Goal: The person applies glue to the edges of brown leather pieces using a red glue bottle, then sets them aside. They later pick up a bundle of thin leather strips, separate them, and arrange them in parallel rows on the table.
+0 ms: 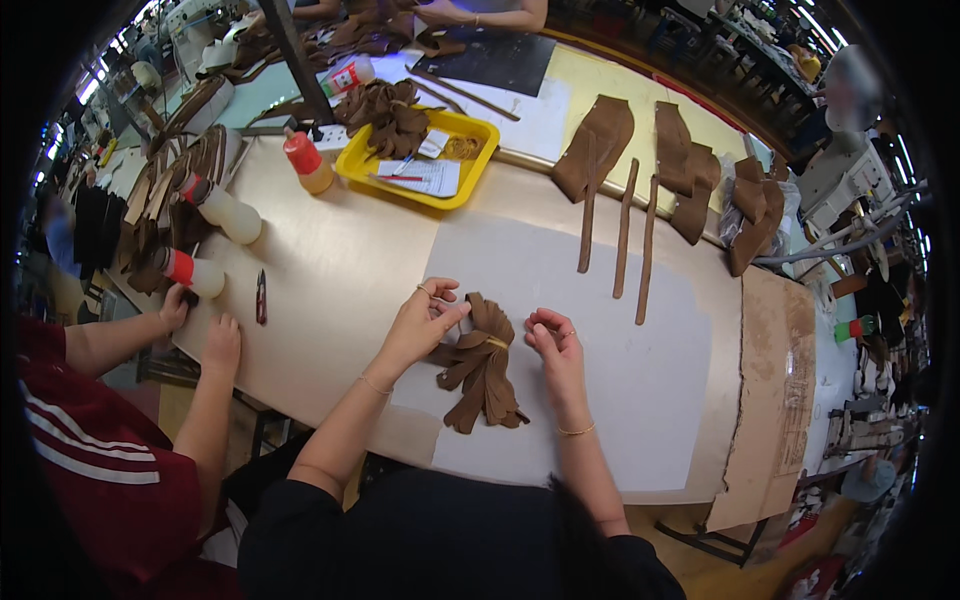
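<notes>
A bundle of brown leather pieces (pixel 487 375), gathered at the middle by a yellow rubber band (pixel 495 342), lies fanned out on a pale grey sheet. At the bundle's upper left is my left hand (pixel 418 325), its thumb and fingers bent but apart; the thumb tip is at the bundle's edge, and I cannot tell if it touches. My right hand (pixel 557 355) is raised just right of the bundle, apart from it, with loosely curled fingers and nothing in them.
Brown leather panels and strips (pixel 622 230) lie at the far right. A yellow tray (pixel 400 194) holds leather pieces, papers and rubber bands. Red-topped bottles (pixel 307 165) and snips (pixel 262 298) are to the left, near a co-worker's hands (pixel 220 345). Cardboard (pixel 765 400) covers the right edge.
</notes>
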